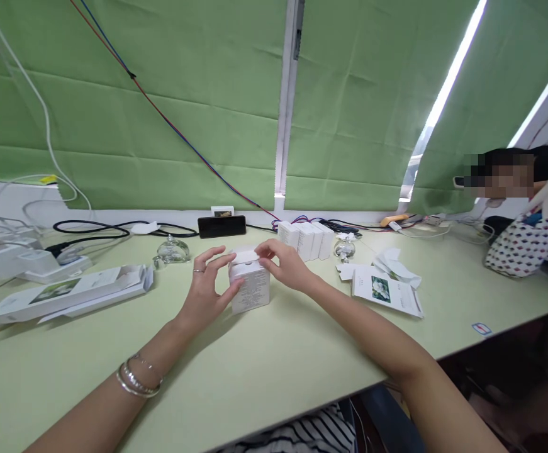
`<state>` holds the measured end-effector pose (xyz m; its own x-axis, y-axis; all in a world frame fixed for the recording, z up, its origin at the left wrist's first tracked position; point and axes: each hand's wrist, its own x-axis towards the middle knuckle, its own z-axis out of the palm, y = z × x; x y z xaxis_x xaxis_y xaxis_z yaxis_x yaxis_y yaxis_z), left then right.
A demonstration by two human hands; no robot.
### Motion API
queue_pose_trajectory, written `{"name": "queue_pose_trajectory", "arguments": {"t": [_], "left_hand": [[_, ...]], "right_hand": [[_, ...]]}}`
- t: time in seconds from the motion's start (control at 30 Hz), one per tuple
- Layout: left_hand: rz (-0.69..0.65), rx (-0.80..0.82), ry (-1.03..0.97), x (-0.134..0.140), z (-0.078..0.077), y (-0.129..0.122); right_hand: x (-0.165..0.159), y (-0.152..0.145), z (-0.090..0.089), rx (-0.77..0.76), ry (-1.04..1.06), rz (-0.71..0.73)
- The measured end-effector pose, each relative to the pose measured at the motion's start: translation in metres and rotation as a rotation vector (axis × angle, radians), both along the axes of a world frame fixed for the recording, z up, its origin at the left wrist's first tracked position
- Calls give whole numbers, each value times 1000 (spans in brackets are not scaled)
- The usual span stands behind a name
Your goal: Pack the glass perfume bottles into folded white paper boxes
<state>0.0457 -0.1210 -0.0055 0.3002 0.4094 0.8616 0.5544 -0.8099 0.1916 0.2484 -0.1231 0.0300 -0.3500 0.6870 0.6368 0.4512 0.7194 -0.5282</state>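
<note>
A small white printed carton (251,290) stands upright on the pale green table, its top flap raised a little. My left hand (210,286) grips its left side, thumb on the front face and fingers by the top edge. At the upper right corner, the bent fingers of my right hand (283,261) pinch the flap. Whatever is inside the carton is hidden. Behind my right hand several similar white boxes (306,239) stand in a row. One clear glass bottle (172,250) sits behind my left hand, and another glass bottle (344,248) is right of the row.
Flattened white packaging (66,292) lies at the left, and an opened carton with a flower picture (381,290) at the right. A black phone (221,227) leans at the back, among cables. A person holding a patterned bag (523,242) is at the far right.
</note>
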Motion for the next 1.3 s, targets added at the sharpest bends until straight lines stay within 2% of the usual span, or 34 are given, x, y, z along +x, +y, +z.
{"name": "queue_pose_trajectory", "arguments": {"t": [0.07,0.13,0.23,0.3,0.43,0.53,0.73,0.83,1.3], "left_hand": [[-57,-58,29,1,1,-1],[-76,-96,54,1,1,-2],[-46,-125,79,0,0,-2],[-11,-130,94,0,1,-2],[88,-84,54,0,4,-2],[127,-134,-21,-1,4,-3],[74,-396,-317,1,4,-6],[27,-448,-410,5,5,-8],[48,-376,-378,5,5,-12]], "right_hand": [[0,0,-1,14,9,-63],[2,1,-2,-38,-3,-92],[6,6,-2,-190,-41,-49],[8,8,-2,-227,-64,-13],[9,7,2,-96,-76,42],[8,4,4,-52,-80,67],[8,3,4,-27,-121,107],[9,3,5,-13,-139,134],[12,4,8,-14,-174,169]]}}
